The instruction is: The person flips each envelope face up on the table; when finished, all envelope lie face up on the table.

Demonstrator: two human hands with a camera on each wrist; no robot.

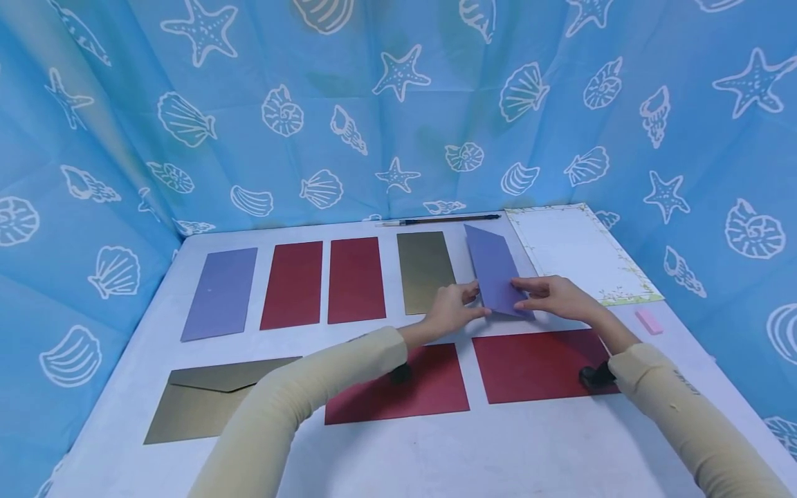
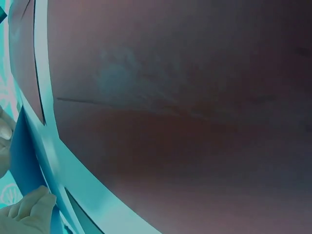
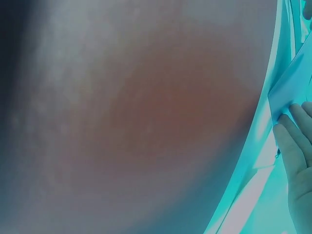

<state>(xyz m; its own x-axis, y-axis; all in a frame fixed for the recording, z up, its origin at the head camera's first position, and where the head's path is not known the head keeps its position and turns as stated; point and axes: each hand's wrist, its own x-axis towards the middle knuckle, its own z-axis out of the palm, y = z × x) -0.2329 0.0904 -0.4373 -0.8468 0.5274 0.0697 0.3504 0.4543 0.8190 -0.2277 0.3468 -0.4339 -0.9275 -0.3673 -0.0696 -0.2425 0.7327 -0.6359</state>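
Nearest on the counter lie a gold envelope and two red envelopes. Beyond, the left hand, fingers bent, grips the purple envelope at its lower left edge; the right hand, fingers nearly straight, touches its right edge. Tilted, its long axis runs away from the person, far end slanting left. Farther lie a sheet and a brush.

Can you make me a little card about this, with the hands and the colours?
Left hand: holds the tilted purple envelope near its lower left edge
Right hand: holds its right side
Other purple: one flat purple envelope, far left
Red: four red envelopes, flat
Gold: two gold envelopes; nearer one shows its flap
Also there: slim stick, white sheet, pink block
Behind: blue curtain with shells and starfish
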